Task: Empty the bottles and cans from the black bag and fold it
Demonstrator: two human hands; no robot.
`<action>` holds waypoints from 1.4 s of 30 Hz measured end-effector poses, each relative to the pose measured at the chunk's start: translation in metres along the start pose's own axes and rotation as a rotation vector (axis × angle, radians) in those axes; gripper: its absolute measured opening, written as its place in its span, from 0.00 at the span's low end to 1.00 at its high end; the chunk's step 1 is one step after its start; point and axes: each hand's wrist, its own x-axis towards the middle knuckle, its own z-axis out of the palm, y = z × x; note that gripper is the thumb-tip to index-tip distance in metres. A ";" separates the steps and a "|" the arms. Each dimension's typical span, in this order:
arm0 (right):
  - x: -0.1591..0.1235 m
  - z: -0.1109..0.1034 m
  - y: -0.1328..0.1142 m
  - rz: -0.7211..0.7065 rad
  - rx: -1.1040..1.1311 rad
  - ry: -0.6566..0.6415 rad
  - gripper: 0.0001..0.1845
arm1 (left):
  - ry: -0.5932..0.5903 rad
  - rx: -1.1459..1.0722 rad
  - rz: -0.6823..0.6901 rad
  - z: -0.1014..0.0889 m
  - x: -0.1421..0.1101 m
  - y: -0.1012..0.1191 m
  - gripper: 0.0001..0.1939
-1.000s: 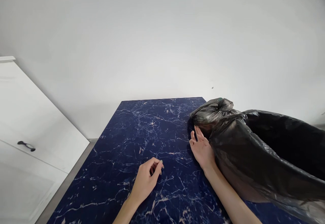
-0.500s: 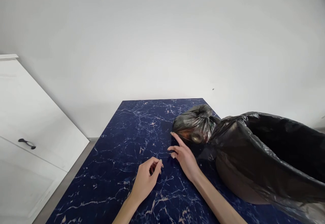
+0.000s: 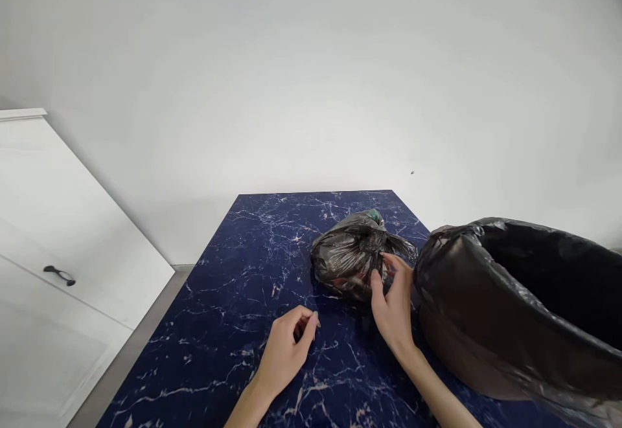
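A knotted bag of thin, shiny black plastic (image 3: 343,259) lies on the far right part of the tabletop, rounded and lumpy, its film creased into fine pleats that run toward a gathered neck. Reddish and brownish contents show faintly through it, with a green patch near its far top, and a loose twist of film sticks out to the right.

The right hand (image 3: 392,308) is at the near right side of this bag, thumb and fingers apart around the plastic below the neck; whether they grip it, I cannot tell. The bulk of the bag sits to the left and far side of those fingertips.

The left hand (image 3: 286,349) is nearer and further left, apart from the bag, loosely curled with the thumb tip against the bent fingers and nothing visible in it.

Beneath is a smooth, dark blue marble-patterned table (image 3: 214,344) with white veins. Just right of the right hand stands a large, round, wide-mouthed bin covered in wrinkled black film (image 3: 466,311). A white panelled cabinet (image 3: 72,214) with a curved black handle (image 3: 59,276) stands left, and a plain pale wall (image 3: 291,91) rises behind.
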 end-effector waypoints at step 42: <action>0.075 -0.019 -0.112 -0.362 -0.543 -0.848 0.11 | 0.023 0.530 0.464 -0.046 0.068 0.062 0.19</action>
